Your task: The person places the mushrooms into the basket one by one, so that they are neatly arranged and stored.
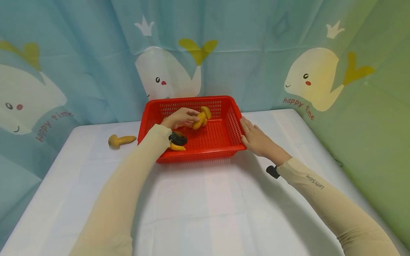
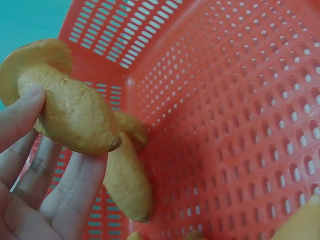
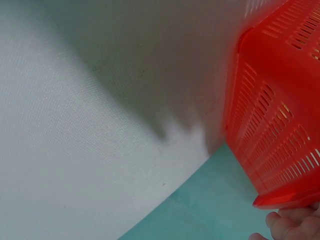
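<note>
My left hand (image 1: 181, 117) is over the red plastic basket (image 1: 205, 152) and pinches a yellow-brown mushroom (image 2: 75, 110) between thumb and fingers. The mushroom has a wide cap and a thick stem, its stem end pointing down into the basket. Just beyond it, another mushroom (image 2: 127, 170) lies in the basket against the wall. More yellow pieces (image 1: 177, 147) show under my left wrist, partly hidden by it. My right hand (image 1: 256, 138) rests with straight fingers against the basket's right rim, its fingertips at the rim's edge in the right wrist view.
A single mushroom (image 1: 120, 140) lies on the white tablecloth (image 1: 192, 206) left of the basket. Behind the table hangs a blue curtain (image 1: 250, 71) with whale prints, close to the basket's back wall. The table's right edge borders a green curtain (image 1: 368, 142).
</note>
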A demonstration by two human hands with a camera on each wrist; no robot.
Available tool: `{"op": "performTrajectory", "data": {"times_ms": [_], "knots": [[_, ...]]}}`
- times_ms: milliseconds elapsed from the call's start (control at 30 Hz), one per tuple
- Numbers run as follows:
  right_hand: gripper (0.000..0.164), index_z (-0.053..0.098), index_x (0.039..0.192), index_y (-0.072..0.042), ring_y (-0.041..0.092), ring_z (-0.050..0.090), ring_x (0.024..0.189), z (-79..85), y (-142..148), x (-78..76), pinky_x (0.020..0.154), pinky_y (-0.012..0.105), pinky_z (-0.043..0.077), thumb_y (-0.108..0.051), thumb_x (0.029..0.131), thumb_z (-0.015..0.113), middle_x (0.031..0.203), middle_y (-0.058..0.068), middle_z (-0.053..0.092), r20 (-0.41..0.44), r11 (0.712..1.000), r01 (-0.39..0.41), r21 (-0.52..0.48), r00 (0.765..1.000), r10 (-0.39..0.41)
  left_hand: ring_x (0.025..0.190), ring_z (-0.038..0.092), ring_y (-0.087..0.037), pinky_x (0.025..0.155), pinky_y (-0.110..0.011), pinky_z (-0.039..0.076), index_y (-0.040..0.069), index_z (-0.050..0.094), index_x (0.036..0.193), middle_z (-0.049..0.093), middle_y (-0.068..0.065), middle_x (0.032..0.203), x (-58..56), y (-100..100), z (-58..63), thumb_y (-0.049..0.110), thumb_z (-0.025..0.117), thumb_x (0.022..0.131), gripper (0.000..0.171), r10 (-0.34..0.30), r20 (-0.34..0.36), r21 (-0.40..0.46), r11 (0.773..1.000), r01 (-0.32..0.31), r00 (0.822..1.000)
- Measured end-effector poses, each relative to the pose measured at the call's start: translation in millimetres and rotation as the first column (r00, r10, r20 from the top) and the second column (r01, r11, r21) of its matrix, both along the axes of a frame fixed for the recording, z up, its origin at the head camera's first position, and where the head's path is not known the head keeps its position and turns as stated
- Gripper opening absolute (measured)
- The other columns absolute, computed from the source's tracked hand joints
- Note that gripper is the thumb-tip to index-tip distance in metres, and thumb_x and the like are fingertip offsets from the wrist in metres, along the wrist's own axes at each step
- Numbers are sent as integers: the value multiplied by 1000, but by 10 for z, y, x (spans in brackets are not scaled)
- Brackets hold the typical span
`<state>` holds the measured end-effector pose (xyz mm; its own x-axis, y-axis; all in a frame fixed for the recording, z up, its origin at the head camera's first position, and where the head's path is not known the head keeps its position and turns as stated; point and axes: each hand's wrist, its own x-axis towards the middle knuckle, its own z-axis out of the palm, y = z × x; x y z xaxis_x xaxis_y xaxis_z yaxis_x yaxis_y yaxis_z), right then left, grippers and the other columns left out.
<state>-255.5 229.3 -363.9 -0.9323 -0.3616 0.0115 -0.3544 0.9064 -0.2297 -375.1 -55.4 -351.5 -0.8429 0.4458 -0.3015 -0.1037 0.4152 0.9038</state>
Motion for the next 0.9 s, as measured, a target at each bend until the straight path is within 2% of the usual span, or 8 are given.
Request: {"op": "performTrajectory", "data": {"times_ms": [133,367,600,900], "knots": [[63,5,149,4,36,9,146,1,-11,3,117,55,13,-22,97,30,158,20,6,4,1000,-1,-1,1000,1,119,53,-30,104,-40,44,3,47,137,50,-17,135,6,20,-50,15,57,93,47,-25,2,-42,999,25,1000],[63,6,149,4,36,10,146,6,-19,5,117,55,14,-22,97,30,158,20,6,4,1000,-1,-4,1000,1,129,46,-34,106,-41,42,3,44,139,46,-17,140,-7,39,-91,14,58,93,50,-82,25,-118,989,85,996],[63,5,149,3,35,9,146,3,-14,0,117,55,13,-22,97,30,158,19,5,7,1000,1,1,1000,-1,120,50,-28,105,-39,43,4,48,137,49,-15,137,-14,81,-146,16,59,92,48,-83,28,-169,982,86,996],[63,4,149,3,37,10,146,18,-6,4,117,55,13,-22,97,29,158,20,4,15,1000,-1,-4,1000,1,115,53,-27,104,-38,44,5,51,134,51,-14,135,-18,90,-178,17,60,91,45,-65,42,-193,979,72,997]]}}
